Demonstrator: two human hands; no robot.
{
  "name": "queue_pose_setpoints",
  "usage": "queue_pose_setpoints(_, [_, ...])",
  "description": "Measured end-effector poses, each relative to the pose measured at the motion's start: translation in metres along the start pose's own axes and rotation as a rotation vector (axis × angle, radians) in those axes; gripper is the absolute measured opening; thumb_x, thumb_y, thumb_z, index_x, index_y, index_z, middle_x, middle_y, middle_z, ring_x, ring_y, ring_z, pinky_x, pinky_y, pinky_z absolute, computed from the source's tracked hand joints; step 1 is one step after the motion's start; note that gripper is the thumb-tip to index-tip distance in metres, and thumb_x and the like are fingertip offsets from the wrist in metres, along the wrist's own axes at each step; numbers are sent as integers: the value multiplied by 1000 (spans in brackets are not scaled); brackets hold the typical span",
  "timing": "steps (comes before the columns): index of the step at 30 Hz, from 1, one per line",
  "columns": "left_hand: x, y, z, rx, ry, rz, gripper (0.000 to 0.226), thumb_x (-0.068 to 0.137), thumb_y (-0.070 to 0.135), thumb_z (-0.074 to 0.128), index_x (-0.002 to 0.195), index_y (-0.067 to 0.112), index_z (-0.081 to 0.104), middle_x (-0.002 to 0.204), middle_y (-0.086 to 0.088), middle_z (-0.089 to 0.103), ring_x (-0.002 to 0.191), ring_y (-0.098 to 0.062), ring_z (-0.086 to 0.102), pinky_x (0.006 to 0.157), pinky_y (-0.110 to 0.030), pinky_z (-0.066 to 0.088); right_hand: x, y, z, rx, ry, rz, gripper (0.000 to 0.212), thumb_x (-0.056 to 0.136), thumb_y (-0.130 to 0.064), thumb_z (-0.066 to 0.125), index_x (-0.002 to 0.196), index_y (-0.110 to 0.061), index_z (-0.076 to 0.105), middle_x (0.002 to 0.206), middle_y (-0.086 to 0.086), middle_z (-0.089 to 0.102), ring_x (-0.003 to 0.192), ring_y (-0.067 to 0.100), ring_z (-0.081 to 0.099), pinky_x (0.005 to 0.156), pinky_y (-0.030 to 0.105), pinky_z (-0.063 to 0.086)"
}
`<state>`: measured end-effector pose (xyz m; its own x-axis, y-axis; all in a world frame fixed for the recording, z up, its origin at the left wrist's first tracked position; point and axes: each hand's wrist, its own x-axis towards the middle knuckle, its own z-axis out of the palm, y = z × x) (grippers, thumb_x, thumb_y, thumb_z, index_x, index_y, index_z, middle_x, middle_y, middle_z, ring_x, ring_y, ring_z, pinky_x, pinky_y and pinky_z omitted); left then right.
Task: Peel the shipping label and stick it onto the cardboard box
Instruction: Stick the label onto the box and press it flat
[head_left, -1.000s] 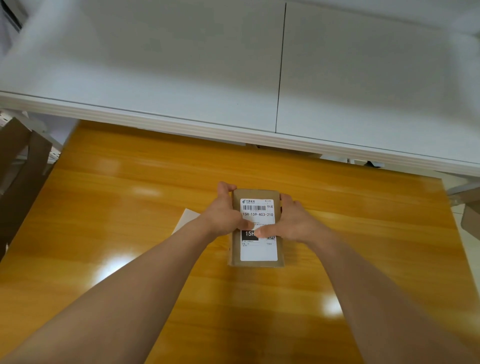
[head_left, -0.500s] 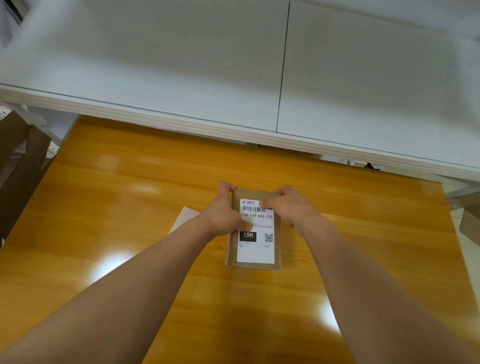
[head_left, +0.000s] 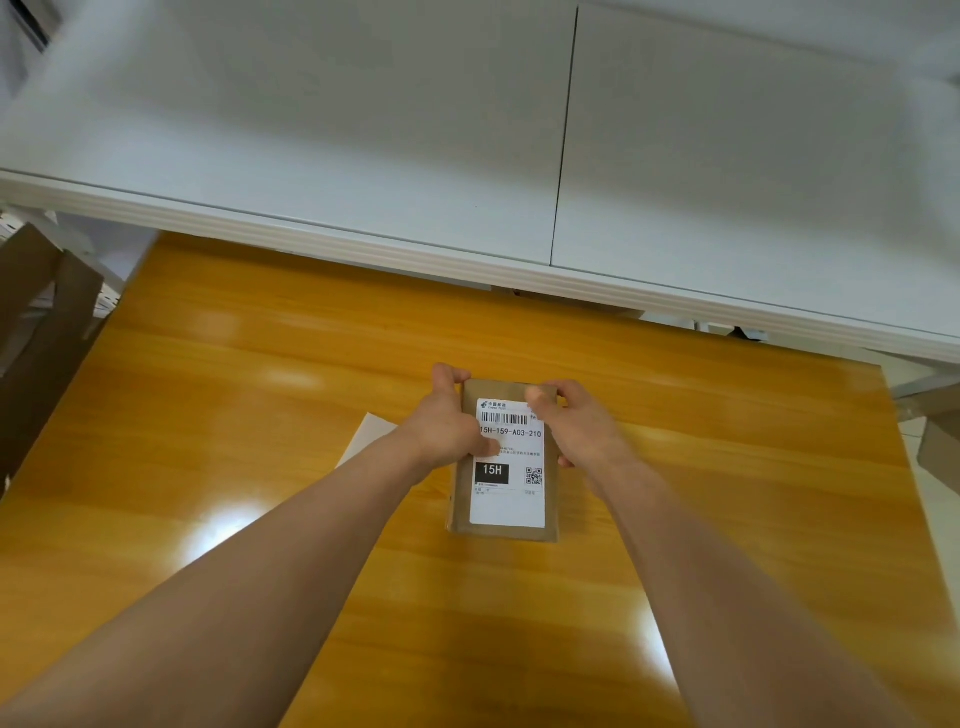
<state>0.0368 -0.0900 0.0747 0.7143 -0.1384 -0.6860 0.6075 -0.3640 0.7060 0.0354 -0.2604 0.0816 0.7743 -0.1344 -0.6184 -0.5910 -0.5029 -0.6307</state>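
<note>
A small brown cardboard box lies on the orange wooden table. A white shipping label with a barcode, "15H-159-A03-210" and a black "15H" block lies flat on its top. My left hand grips the box's left side, thumb pressed on the label's left edge. My right hand is at the box's upper right, thumb on the label's top right corner and fingers along the right side.
A white sheet, probably the label backing, lies on the table under my left forearm. A white desk borders the table's far edge. Brown cardboard pieces stand at the left, more cardboard at the right.
My right thumb has slid from the middle of the label up to its top right corner. The left hand has kept its grip on the box.
</note>
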Motion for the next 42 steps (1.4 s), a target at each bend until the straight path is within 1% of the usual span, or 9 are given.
queue_pose_setpoints(3, [1,0,0,35,9,-5,76,82,8,74,136,22,23,117,-13,64,90,-22,66,57,-25,48,-1,10,0,-43,-99,14,98,72,-41,83,150,-29,26,133,4,55,110,23,60,79,37,55])
queue_pose_setpoints(6, [0,0,0,80,-7,-11,84,72,15,84,130,22,24,117,-10,62,93,-21,65,61,-28,51,-1,16,0,-137,-167,22,129,53,-25,96,153,-31,14,143,6,44,124,27,51,101,45,49])
queue_pose_setpoints(10, [0,1,2,201,35,6,83,63,19,89,118,21,28,114,-11,60,100,-29,66,84,-47,58,-2,15,0,-166,-166,-2,131,54,-20,95,155,-30,12,148,7,37,128,27,48,106,46,44])
queue_pose_setpoints(17, [8,13,2,231,96,-24,68,69,25,84,115,16,35,106,-11,66,96,-30,67,87,-49,57,-5,13,-2,-198,-165,-9,127,58,-18,94,155,-27,12,150,7,35,129,27,47,105,43,44])
queue_pose_setpoints(27, [11,19,1,180,115,-11,35,91,29,65,111,14,41,100,-11,64,84,-24,63,62,-39,54,-8,11,-2,-177,-159,21,126,55,-17,95,153,-28,16,142,6,44,123,25,50,103,47,47])
queue_pose_setpoints(33, [8,8,-7,81,44,46,25,98,31,56,109,15,41,103,-11,62,91,-24,59,64,-35,50,-9,8,0,-140,-157,43,125,49,-19,96,149,-33,22,132,5,54,116,25,56,97,49,51])
queue_pose_setpoints(35, [1,5,-11,15,-4,33,38,94,35,62,119,16,40,103,-7,61,92,-22,60,69,-35,52,-11,6,1,-130,-154,53,125,50,-17,95,149,-33,21,131,5,55,116,25,56,97,49,51])
queue_pose_setpoints(39, [-16,-11,-4,20,-69,3,98,71,26,87,145,23,22,101,0,60,96,-20,64,69,-30,53,-19,4,0,-99,-118,72,126,57,-8,93,153,-27,14,130,7,59,117,25,57,91,37,51])
queue_pose_setpoints(42, [-20,-21,3,24,-51,-7,108,69,22,89,150,19,17,105,0,58,102,-24,62,74,-32,54,-25,3,-1,-92,-79,83,122,62,-6,91,154,-21,13,130,7,60,119,25,56,89,36,47])
